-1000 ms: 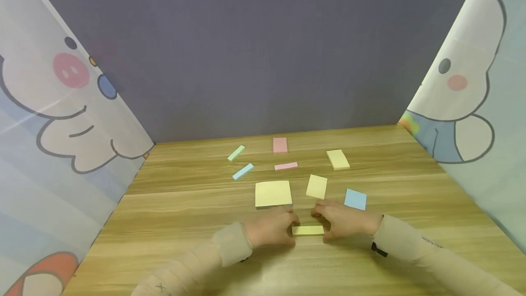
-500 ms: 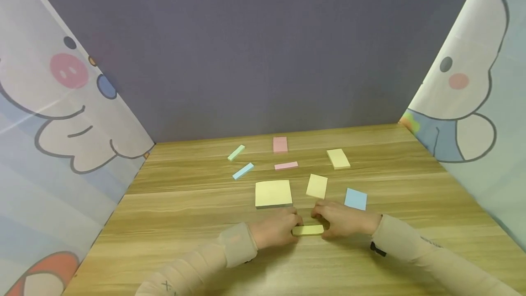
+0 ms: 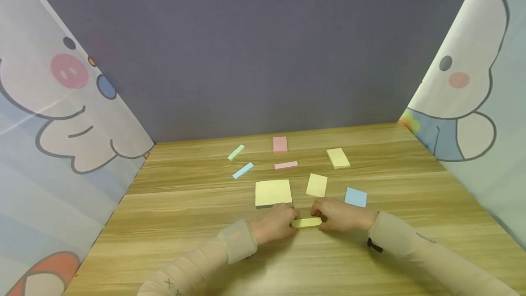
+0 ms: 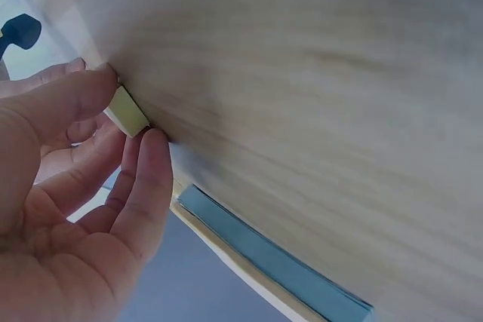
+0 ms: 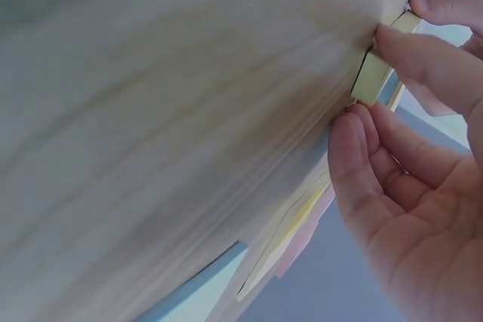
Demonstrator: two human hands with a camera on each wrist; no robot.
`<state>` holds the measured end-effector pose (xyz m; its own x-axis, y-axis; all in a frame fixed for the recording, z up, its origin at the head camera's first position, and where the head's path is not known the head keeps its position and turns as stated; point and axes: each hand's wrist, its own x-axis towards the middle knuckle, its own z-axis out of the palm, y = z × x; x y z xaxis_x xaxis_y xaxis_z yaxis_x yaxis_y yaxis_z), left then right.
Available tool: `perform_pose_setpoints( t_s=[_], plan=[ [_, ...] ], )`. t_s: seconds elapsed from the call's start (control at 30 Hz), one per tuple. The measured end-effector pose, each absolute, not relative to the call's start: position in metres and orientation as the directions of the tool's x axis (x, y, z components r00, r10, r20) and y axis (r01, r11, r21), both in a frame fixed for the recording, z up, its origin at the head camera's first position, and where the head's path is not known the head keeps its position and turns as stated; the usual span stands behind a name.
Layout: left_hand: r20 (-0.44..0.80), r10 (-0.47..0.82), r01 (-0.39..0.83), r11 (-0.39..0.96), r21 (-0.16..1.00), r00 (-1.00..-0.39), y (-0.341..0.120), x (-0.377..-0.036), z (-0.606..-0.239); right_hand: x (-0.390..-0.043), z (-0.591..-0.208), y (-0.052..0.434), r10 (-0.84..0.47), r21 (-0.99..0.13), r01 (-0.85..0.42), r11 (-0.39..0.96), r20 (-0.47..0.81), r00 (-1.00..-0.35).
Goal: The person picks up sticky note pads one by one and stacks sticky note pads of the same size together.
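Note:
A narrow yellow sticky-note pad [image 3: 306,223] spans the gap between both hands near the front of the table. My left hand [image 3: 274,222] pinches its left end; in the left wrist view the thumb and fingertips [image 4: 156,148] close on the pad's end. At the other end, my right hand [image 3: 341,214] holds the pad between thumb and curled fingers. Just beyond the left hand lies a thick, large yellow sticky-note pad [image 3: 273,193], with a blue-green layer [image 4: 264,250] under it. A smaller yellow pad [image 3: 317,185] lies beyond the right hand, and a blue pad [image 3: 355,197] beside it.
Farther back on the wooden table [image 3: 172,223] lie a green strip [image 3: 236,152], a light blue strip [image 3: 243,171], a pink strip [image 3: 286,165], a pink pad [image 3: 280,144] and another yellow pad [image 3: 339,158]. A grey panel [image 3: 263,58] and printed side curtains enclose the table.
The left hand has moved right and taken hold of the narrow yellow pad's end. Both hands and the pad have then shifted slightly away from the front, and the pad tilts a little.

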<state>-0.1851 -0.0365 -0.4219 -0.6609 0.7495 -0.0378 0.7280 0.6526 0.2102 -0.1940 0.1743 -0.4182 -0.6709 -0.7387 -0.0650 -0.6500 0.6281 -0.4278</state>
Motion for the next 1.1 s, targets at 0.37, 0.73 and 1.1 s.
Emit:
perform_pose_setpoints(
  t_s=[0.37, 0.73, 1.1],
  plan=[
    [0.014, 0.739, 0.734, 0.667, 0.125, -0.674, -0.034, -0.193, -0.421, -0.202, -0.417, 0.175, -0.698, -0.461, -0.601, 0.653, -0.057, -0.714],
    [0.046, 0.723, 0.719, 0.676, 0.162, -0.689, -0.035, -0.195, -0.423, -0.205, -0.42, 0.176, -0.701, -0.451, -0.61, 0.651, -0.05, -0.711],
    [0.049, 0.729, 0.725, 0.67, 0.16, -0.683, -0.035, -0.197, -0.425, -0.206, -0.419, 0.176, -0.705, -0.45, -0.611, 0.651, -0.062, -0.706]
  ],
)
